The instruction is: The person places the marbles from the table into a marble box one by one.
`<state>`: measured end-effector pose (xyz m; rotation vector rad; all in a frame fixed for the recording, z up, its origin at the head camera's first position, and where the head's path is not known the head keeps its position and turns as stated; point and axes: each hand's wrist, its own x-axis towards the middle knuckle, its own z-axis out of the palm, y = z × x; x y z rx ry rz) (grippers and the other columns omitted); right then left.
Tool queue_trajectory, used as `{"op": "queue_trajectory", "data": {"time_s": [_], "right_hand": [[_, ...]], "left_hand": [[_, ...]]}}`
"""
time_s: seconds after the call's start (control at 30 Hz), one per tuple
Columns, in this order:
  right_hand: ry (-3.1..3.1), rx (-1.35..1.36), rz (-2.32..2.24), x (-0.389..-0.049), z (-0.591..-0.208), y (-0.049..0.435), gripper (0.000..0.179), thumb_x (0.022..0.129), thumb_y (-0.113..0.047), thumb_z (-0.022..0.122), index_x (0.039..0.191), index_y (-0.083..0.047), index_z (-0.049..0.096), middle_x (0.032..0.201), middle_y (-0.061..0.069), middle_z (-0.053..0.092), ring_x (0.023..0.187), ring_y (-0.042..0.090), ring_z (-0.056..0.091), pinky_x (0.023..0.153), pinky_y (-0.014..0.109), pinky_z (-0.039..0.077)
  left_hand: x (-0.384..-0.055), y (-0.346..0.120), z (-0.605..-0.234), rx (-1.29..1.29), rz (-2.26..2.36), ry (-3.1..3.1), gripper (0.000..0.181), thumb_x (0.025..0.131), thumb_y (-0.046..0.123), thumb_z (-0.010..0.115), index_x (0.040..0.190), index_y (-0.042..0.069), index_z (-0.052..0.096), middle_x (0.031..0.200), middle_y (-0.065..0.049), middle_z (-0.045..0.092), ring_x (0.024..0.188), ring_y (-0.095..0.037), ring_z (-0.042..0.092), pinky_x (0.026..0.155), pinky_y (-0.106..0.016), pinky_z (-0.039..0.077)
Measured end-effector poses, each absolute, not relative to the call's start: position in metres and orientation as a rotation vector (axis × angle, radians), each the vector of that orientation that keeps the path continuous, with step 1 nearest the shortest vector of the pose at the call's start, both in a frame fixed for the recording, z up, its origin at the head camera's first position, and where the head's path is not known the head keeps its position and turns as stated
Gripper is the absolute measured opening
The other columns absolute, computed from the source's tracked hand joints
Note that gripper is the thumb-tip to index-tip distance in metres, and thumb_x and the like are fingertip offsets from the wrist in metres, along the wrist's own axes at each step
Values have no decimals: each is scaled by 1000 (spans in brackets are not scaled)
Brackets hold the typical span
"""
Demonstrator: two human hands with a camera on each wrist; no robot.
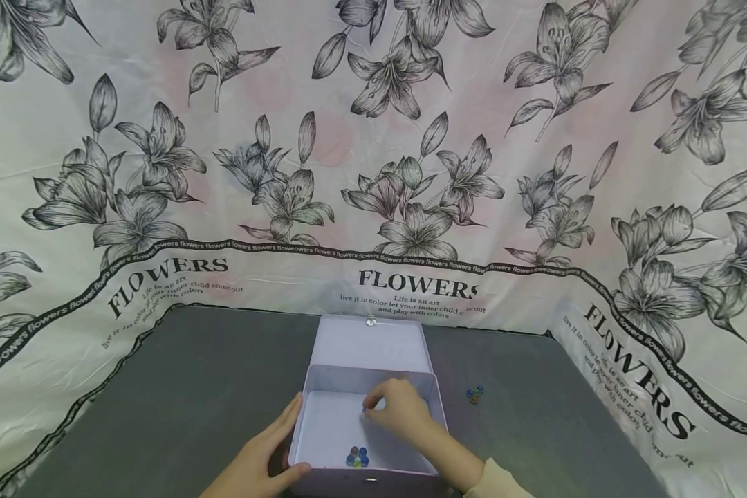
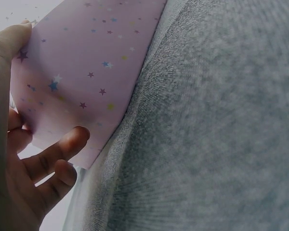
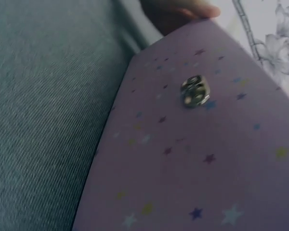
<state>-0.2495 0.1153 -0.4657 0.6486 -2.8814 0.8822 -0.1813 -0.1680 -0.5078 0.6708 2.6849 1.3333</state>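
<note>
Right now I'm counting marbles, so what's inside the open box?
Inside the box a small cluster of coloured marbles lies near the front wall. The right hand reaches in and covers part of the floor, so anything beneath it is hidden.

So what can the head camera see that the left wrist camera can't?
Only the head view shows the box's open inside, the marbles in the box, the marbles on the table, the right hand reaching in, the open lid and the flowered cloth. Only the left wrist view shows the coloured stars printed on the outer wall. Both show the left hand holding the box on the grey table.
</note>
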Motion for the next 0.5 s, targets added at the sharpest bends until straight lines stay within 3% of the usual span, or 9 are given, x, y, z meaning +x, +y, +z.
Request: {"op": "queue_trajectory", "data": {"time_s": [0.23, 0.5], "right_hand": [[-2905, 693, 751, -251, -471, 105, 10, 80, -5, 87, 86, -12, 84, 86, -1, 80, 86, 22, 76, 76, 38, 64], [-2887, 694, 812, -249, -470, 104, 9, 83, -7, 84, 91, -10, 84, 93, 2, 81, 96, 29, 77, 81, 43, 65]], "left_hand": [[-181, -170, -507, 678, 1322, 2715, 97, 97, 47, 76, 169, 6, 24, 174, -17, 21, 155, -47, 31, 113, -71, 38], [-181, -169, -508, 704, 1310, 2726, 97, 97, 48, 76, 169, 8, 24, 174, -15, 22, 154, -45, 33, 112, -69, 41]]}}
